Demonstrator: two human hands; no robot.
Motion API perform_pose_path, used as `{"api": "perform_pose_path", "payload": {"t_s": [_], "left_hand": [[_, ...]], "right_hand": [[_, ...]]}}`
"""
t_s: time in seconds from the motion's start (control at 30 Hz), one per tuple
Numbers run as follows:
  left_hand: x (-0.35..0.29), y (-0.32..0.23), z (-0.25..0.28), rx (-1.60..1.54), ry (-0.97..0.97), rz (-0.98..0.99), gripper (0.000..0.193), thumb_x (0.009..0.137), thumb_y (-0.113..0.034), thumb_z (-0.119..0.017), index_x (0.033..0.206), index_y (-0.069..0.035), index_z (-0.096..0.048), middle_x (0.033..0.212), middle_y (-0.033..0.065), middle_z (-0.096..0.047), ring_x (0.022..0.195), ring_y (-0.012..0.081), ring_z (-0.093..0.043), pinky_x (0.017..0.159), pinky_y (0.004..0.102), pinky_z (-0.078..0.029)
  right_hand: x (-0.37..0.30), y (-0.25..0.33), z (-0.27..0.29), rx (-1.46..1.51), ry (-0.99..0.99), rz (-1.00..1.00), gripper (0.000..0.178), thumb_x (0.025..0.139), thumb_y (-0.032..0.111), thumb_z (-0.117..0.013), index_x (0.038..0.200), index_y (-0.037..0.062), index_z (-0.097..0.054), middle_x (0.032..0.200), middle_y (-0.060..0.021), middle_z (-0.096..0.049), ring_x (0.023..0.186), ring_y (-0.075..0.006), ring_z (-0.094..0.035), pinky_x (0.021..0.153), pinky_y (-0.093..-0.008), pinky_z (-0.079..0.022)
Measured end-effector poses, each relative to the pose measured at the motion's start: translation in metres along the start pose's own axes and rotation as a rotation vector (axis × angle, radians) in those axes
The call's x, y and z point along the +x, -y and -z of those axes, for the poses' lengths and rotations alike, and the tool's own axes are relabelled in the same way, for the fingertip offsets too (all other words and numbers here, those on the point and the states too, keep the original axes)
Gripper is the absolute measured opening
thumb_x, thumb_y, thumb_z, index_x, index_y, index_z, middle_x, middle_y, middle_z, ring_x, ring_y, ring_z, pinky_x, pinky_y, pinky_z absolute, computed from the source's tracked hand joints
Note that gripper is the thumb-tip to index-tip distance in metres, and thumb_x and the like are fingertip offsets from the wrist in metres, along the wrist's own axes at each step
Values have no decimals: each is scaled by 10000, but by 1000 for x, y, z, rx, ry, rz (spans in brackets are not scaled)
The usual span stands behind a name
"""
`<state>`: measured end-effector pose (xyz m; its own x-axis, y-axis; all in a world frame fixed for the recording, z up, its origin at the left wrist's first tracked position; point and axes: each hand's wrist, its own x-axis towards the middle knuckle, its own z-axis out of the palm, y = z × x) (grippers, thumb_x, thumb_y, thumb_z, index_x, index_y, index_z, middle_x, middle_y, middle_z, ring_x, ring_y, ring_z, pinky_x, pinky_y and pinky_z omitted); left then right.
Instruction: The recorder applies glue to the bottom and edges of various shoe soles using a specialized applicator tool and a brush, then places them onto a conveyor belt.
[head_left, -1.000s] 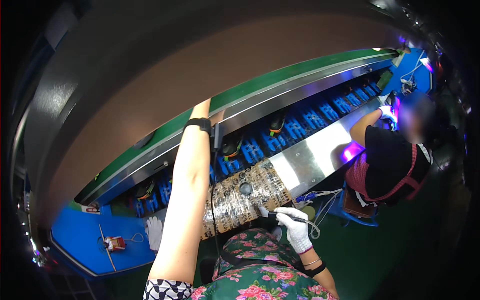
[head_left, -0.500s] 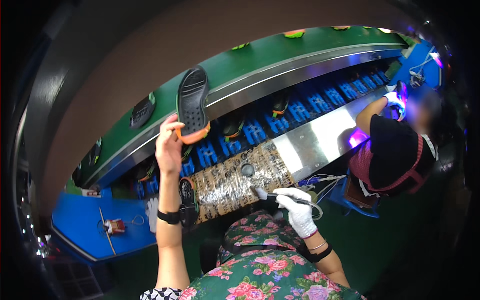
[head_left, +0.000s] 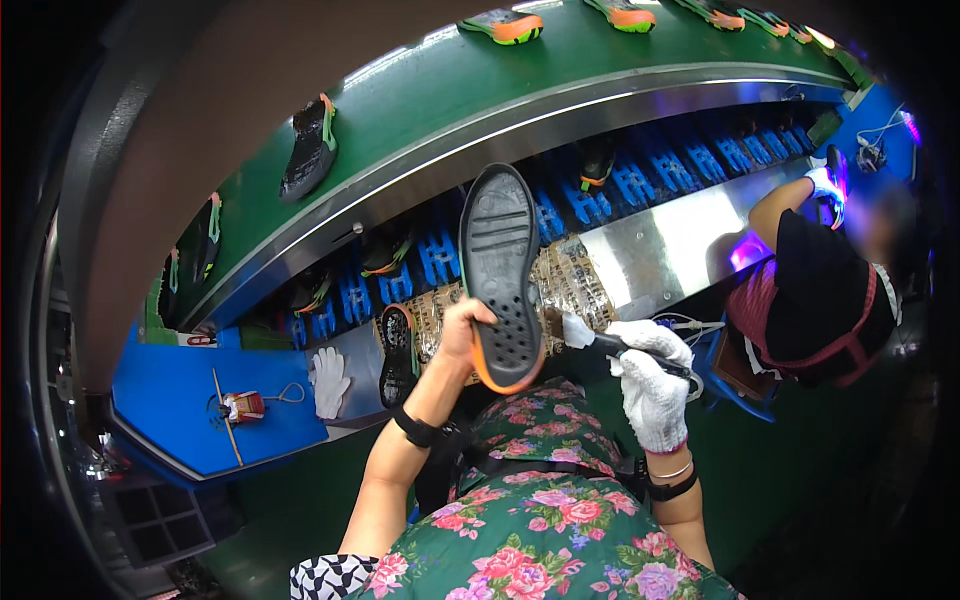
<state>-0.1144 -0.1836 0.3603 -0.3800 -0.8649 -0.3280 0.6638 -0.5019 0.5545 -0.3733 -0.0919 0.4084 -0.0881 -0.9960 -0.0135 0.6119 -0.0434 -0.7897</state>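
Observation:
My bare left hand [head_left: 462,338] grips a black shoe sole [head_left: 498,235] with an orange heel rim. Its ridged, hole-dotted inner face is toward me, toe end pointing away. The thumb lies over the left edge; the other fingers are mostly hidden behind. In a white knitted glove, my right hand [head_left: 652,395] is closed around a dark-handled brush [head_left: 598,342]. The brush's pale band and brown tip come close to the sole's right edge; whether they touch I cannot tell. A second black sole [head_left: 398,350] lies left of my left hand, by the plastic-wrapped bench cover [head_left: 570,282].
Behind the bench runs a green conveyor belt [head_left: 400,125] with several soles, edged by a metal rail [head_left: 420,168]. Blue racks [head_left: 630,185] line the gap below. A loose white glove [head_left: 330,382] lies beside a blue table [head_left: 180,400]. A co-worker [head_left: 815,310] sits at right.
My left hand has brought the sole from the conveyor's edge down and right, over the bench. My right hand has risen with the brush toward the sole. The view has shifted.

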Motion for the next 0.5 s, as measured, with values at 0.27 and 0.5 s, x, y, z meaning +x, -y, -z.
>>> {"api": "perform_pose_path", "payload": {"t_s": [0.27,0.5], "left_hand": [[-36,48,-32,-97,334,25,790,781,-153,-688,1497,37,-413,1486,288,-498,1273,410,-593,1099,509,-484],[-36,62,-48,-588,270,87,1145,819,-963,-266,1490,-61,-486,1424,195,-582,1253,325,-604,1080,494,-481]], "right_hand": [[9,25,-28,-528,193,321,233,748,-82,-819,970,-35,-763,1039,-161,-752,953,-223,-732,833,-330,-585],[9,24,-30,-663,170,424,221,722,-98,-787,923,-19,-739,959,-168,-755,861,-240,-727,787,-346,-572]]}}
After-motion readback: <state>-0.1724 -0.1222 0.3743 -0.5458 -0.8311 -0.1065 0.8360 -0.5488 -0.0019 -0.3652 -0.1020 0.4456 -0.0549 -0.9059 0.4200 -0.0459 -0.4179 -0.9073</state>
